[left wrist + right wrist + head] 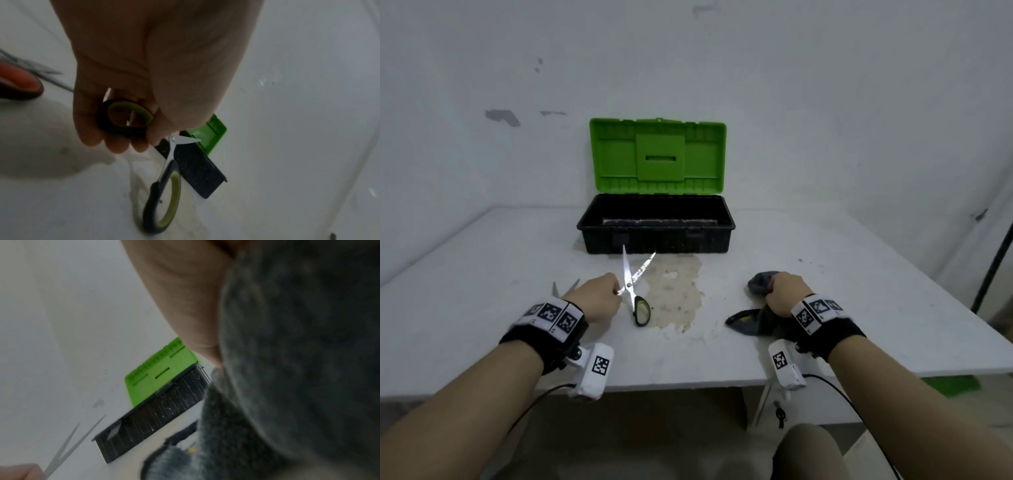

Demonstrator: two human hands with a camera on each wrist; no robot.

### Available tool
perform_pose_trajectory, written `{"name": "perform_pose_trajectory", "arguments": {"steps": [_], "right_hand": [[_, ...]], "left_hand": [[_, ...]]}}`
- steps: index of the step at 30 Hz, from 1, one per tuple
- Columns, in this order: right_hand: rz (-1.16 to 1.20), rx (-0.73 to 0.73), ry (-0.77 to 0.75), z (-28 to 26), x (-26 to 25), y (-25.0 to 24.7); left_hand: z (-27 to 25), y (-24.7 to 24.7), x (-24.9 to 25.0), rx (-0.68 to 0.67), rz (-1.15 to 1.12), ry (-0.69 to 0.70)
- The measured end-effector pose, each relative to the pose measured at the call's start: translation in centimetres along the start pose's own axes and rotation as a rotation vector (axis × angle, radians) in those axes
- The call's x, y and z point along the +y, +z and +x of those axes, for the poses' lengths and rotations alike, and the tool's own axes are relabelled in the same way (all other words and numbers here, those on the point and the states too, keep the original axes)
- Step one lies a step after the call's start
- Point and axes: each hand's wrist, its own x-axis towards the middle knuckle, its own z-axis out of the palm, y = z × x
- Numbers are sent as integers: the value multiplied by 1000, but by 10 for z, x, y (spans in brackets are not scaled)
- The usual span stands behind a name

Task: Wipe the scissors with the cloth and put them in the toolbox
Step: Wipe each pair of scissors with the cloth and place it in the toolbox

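My left hand [599,297] grips one black-and-green handle loop [127,119] of the scissors [633,277]. Their blades spread apart and point toward the toolbox. The other handle loop [641,311] hangs free on the near side. My right hand [786,294] clutches the dark grey cloth [760,282], which bunches above my fingers and trails onto the table; in the right wrist view the cloth [298,353] fills most of the picture. The black toolbox [655,224] stands open at the back of the table, its green lid [657,156] upright against the wall.
A second pair of scissors [565,287] with a red handle [18,81] lies on the table left of my left hand. A brownish stain [674,291] marks the white table [859,291] between my hands. A dark stand pole [993,263] rises at the right edge.
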Motion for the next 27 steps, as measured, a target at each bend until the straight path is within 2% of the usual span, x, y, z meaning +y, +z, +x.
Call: {"name": "perform_pose_trajectory", "arguments": {"steps": [3, 6, 10, 14, 19, 23, 25, 27], "right_hand": [[244, 76, -60, -12, 0, -18], [549, 135, -133, -29, -5, -25], [888, 163, -153, -42, -12, -20], [1139, 35, -139, -45, -14, -3], [1049, -9, -160, -55, -21, 18], [1250, -133, -84, -62, -22, 21], [1293, -119, -102, -67, -21, 19], [1179, -9, -187, -71, -18, 24]], "left_hand": [[-11, -1, 16, -15, -316, 99], [-23, 1, 36, -18, -505, 173], [-32, 14, 52, -69, -595, 282], [-39, 35, 65, -118, -593, 355], [-38, 57, 74, -140, -631, 327], [-37, 65, 78, -83, -557, 321], [-38, 65, 83, -32, -508, 304], [-39, 64, 88, 11, -449, 294]]}}
